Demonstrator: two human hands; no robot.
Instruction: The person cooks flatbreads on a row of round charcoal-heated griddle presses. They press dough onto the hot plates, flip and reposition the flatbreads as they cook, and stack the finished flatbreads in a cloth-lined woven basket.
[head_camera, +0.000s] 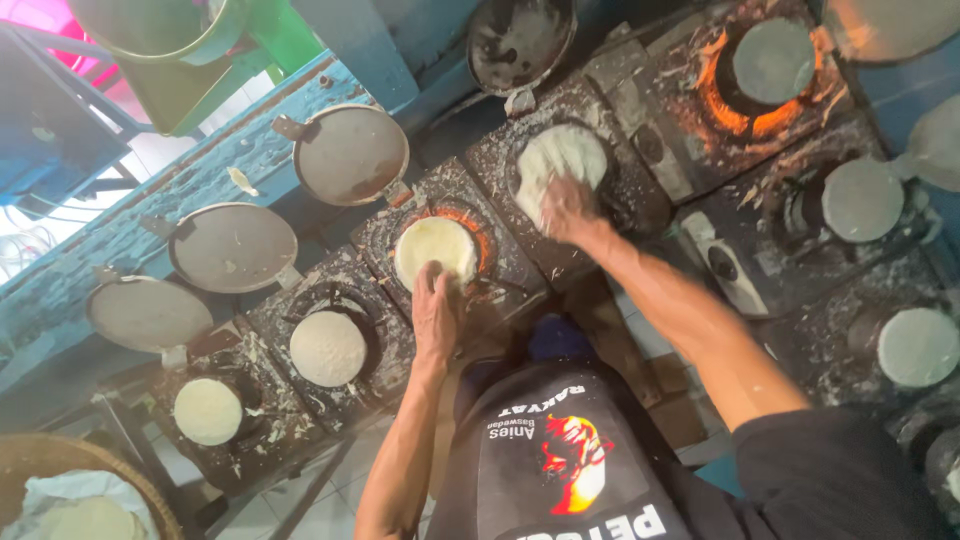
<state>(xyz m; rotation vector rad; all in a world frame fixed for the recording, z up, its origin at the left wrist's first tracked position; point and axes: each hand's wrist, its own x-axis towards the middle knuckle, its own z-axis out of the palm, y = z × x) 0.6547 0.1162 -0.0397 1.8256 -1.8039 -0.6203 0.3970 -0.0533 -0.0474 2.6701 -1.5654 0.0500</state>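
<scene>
My left hand (436, 312) rests on the near edge of a round pale flatbread (435, 247) lying on a small pan over a glowing burner. My right hand (566, 208) presses down on a floury white flatbread (558, 160) on the adjacent pan to the right; its fingers lie flat on the dough. Both arms reach forward from my dark printed shirt (560, 450) at the bottom.
A row of small stoves holds more pale discs (327, 348) (207, 411) at left and grey discs (773, 60) (862, 199) (917, 346) at right. Round pan lids (350, 153) (233, 247) (148, 313) lean on a blue ledge. A basket with a cloth (70, 500) sits at bottom left.
</scene>
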